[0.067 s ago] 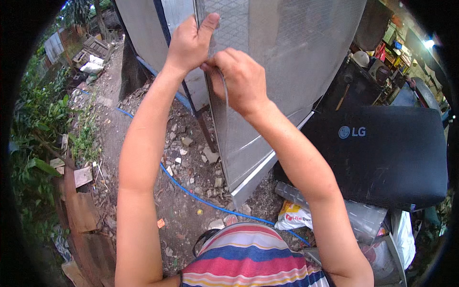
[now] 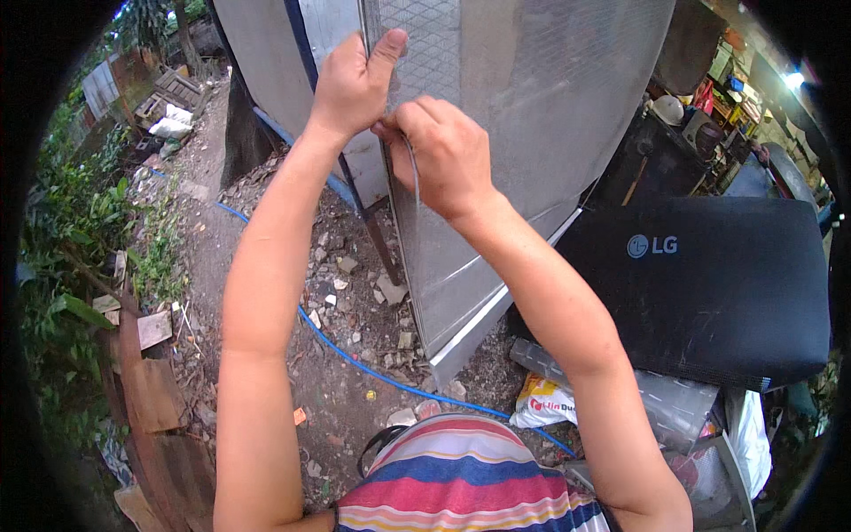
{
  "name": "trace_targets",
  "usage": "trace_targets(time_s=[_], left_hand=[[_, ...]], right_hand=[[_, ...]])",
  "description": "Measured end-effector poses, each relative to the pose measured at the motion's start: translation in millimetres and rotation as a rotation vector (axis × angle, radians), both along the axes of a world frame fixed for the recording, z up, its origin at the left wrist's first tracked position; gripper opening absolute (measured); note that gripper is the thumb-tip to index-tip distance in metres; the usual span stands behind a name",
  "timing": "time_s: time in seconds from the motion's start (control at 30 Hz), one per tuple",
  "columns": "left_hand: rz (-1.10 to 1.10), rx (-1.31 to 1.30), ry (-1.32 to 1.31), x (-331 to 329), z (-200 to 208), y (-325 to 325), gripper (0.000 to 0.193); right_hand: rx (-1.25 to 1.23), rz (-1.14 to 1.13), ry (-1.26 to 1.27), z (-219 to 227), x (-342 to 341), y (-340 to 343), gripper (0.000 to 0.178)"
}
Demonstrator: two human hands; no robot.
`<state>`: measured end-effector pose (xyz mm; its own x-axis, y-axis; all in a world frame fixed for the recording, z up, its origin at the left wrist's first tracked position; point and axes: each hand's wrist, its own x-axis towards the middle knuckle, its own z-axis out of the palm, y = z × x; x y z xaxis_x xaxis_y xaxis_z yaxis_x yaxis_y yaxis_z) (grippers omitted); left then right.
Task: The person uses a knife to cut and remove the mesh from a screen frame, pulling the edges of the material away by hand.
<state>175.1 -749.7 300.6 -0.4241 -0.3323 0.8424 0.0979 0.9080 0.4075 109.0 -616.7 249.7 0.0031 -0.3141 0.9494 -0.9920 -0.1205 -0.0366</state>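
A tall grey panel [image 2: 550, 115] stands upright in front of me, with fine mesh showing on its upper part. My left hand [image 2: 355, 84] is closed round its near vertical edge, thumb pointing up and lying on the face. Just below and to the right, my right hand [image 2: 439, 151] pinches a thin grey strip [image 2: 417, 182] at that same edge. The strip curves out under the right fingers and hangs down along the panel. My right fingertips are partly hidden behind the knuckles. The panel's lower corner [image 2: 430, 353] comes down near the stony ground.
A blue hose [image 2: 381, 377] crosses the rubble-strewn ground [image 2: 337, 443]. At right a large black cover [image 2: 709, 293] stands beside a printed sack [image 2: 542, 403] and clear plastic sheeting [image 2: 678, 412]. Rusty sheets [image 2: 155, 390] and plants [image 2: 80, 239] line the left. Behind the panel stands a dark metal frame [image 2: 377, 235].
My right hand has shifted very slightly down and to the left, still pinching the strip. My left hand keeps its hold on the panel's edge.
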Motion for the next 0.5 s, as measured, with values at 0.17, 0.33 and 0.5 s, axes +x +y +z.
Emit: trace_targets(time_s=[0.17,0.33,0.5], left_hand=[[-0.004,0.034,-0.028,5.0,-1.5,-13.9,0.057],[0.024,0.016,0.007,-0.4,-13.3,-29.1,0.056],[0.053,0.029,-0.057,15.3,-17.4,-40.1,0.050]], right_hand=[[-0.023,0.012,0.005,-50.9,18.3,24.5,0.013],[0.096,0.045,-0.039,-147.6,40.8,96.8,0.021],[0.167,0.058,-0.277,-240.2,42.2,163.5,0.025]])
